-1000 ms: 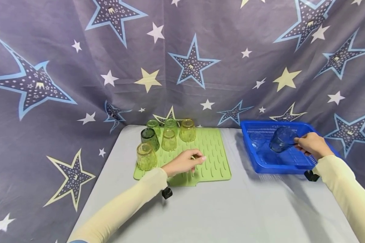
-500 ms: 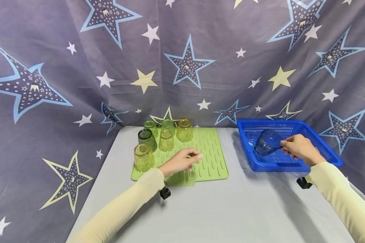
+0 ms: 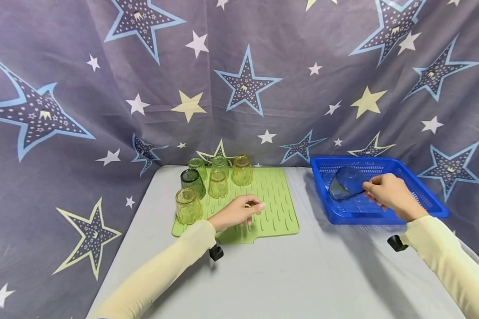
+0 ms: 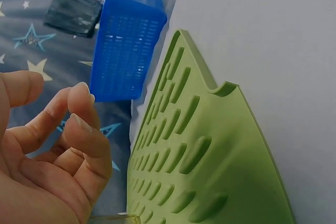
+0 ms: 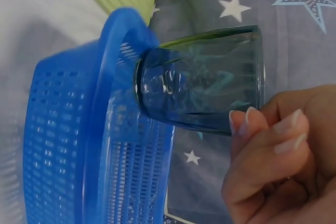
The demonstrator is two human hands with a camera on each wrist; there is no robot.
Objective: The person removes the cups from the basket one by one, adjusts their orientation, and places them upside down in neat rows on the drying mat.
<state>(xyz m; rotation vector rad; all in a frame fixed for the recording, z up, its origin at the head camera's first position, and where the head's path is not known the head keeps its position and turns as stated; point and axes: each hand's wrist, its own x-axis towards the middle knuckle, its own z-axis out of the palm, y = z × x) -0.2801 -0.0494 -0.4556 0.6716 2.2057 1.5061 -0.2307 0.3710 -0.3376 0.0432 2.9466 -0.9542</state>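
My right hand [image 3: 391, 195] pinches a dark bluish-grey glass tumbler [image 5: 202, 80] by its rim, with the thumb on one side and fingertips on the other. The tumbler is tilted above the blue plastic basket [image 3: 383, 218], its base toward the basket's left side. Over the front part of the green drying mat [image 3: 277, 199] hovers my left hand [image 3: 237, 212], fingers loosely bent and holding nothing. Left of it, several tumblers stand upside down on the mat, among them a yellow tumbler [image 3: 189, 206], a dark green tumbler [image 3: 193, 183] and an amber tumbler [image 3: 242, 171].
The basket stands at the table's right rear, with a gap between it and the mat. Behind the white-covered table [image 3: 287, 274] hangs a grey star-patterned curtain [image 3: 303, 53]. A clear glass shows faintly inside the basket [image 5: 126, 114].
My right hand has carried the dark tumbler leftward over the basket, and the tumbler has turned to show its open mouth more. My left hand keeps its pose over the mat.
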